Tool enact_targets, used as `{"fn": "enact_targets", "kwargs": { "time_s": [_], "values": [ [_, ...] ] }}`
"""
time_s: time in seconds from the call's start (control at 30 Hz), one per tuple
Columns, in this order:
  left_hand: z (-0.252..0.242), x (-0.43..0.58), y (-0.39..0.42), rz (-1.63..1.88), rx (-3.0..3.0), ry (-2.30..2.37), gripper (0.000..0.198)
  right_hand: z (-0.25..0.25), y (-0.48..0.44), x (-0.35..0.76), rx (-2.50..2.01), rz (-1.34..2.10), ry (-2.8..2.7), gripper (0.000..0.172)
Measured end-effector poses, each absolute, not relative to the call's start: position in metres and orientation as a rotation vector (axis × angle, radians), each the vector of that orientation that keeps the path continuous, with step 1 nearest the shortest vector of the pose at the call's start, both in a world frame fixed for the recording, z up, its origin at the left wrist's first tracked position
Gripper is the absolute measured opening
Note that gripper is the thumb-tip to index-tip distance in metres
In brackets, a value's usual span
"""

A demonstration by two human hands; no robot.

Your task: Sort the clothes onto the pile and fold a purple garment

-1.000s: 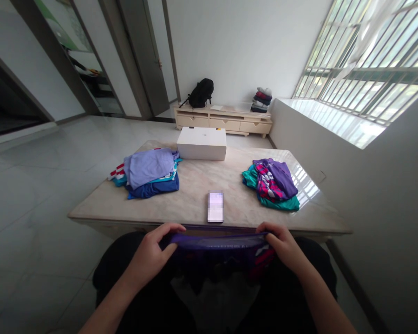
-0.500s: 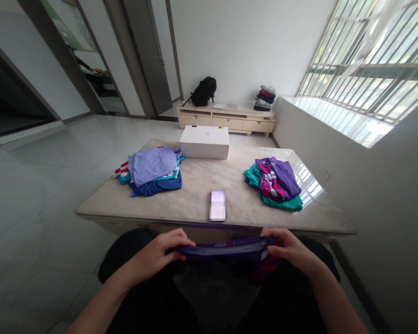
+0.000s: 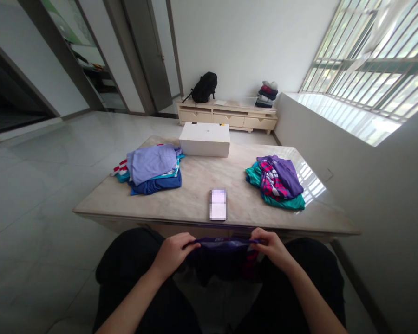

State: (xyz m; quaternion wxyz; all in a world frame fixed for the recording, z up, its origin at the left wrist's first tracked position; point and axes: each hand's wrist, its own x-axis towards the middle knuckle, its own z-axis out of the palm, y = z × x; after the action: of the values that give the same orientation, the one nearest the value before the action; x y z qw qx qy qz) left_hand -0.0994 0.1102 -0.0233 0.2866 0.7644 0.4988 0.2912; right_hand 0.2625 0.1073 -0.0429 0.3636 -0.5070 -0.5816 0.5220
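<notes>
I hold a dark purple garment [image 3: 223, 257] with a red and white patch over my lap, just below the near edge of the marble table [image 3: 195, 204]. My left hand [image 3: 174, 253] grips its upper left edge and my right hand [image 3: 270, 246] grips its upper right edge. The cloth hangs down between my knees. On the table lie a folded pile of clothes [image 3: 151, 169] topped by a lilac piece at the left and a looser pile [image 3: 277, 181] of purple, pink and teal clothes at the right.
A phone [image 3: 218, 204] lies near the table's front edge, just beyond my hands. A white box [image 3: 205, 139] stands at the far edge. Behind are a low cabinet [image 3: 226, 119] with a black backpack [image 3: 204, 87] and stacked clothes [image 3: 267, 95]. A wall stands to the right.
My two hands have drawn closer together, so the garment's top edge is now shorter and bunched. The garment sits slightly lower against my lap.
</notes>
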Motion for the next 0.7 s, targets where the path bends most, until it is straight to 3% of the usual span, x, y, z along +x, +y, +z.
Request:
{"fn": "enact_targets", "kwargs": {
  "time_s": [0.13, 0.23, 0.5, 0.7],
  "values": [
    [-0.025, -0.093, 0.108, 0.633, 1.929, 1.446, 0.025, -0.056, 0.107, 0.256, -1.495, 1.181, -1.547, 0.009],
    [-0.029, -0.088, 0.108, 0.629, 1.868, 1.442, 0.030, -0.062, 0.106, 0.250, -1.576, 1.158, -1.517, 0.010],
    [-0.044, -0.054, 0.101, 0.727, 1.664, 1.384, 0.042, -0.058, 0.098, 0.200, -1.459, 1.676, -1.200, 0.049],
    [-0.024, -0.024, 0.095, 0.838, 1.733, 1.348, 0.027, -0.042, 0.099, 0.165, -1.272, 1.884, -0.969, 0.058]
  ]
}}
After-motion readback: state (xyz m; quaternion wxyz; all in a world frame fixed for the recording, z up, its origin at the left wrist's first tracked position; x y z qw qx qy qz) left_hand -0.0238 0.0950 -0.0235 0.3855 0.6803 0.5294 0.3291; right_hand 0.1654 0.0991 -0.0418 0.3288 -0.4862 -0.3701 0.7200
